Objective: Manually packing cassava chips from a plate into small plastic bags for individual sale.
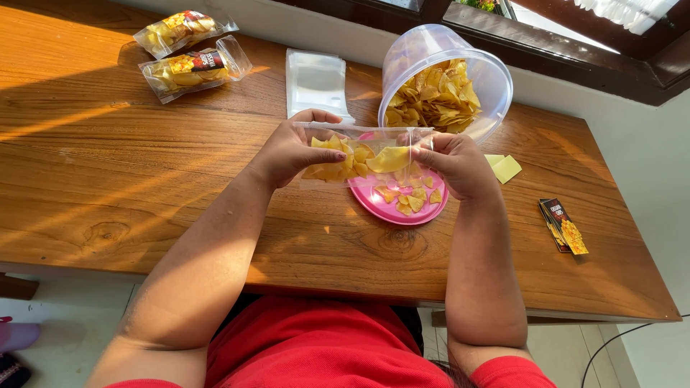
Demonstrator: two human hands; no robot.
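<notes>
Two hands hold one clear plastic bag [363, 154] of yellow chips just above a single pink plate [402, 208]. The left hand [291, 151] pinches the bag's left end and the right hand [460, 165] pinches its right end, the fingers of both closed on the plastic. The bag's long axis runs left to right, level with the near table edge; which edge is its mouth cannot be made out.

Behind the plate lies one clear tub [445, 79], tipped on its side with its opening facing the plate and chips inside. Far left of the plate lie two filled chip packets [190, 50]. One stack of empty clear bags [316, 82] sits behind and left of the plate; how many it holds cannot be told. Right of the plate lie yellow paper slips [503, 167], partly hidden by the right hand, and farther right a small pile of dark printed labels [563, 224].

The bag hides part of the plate and the loose chips on it.
</notes>
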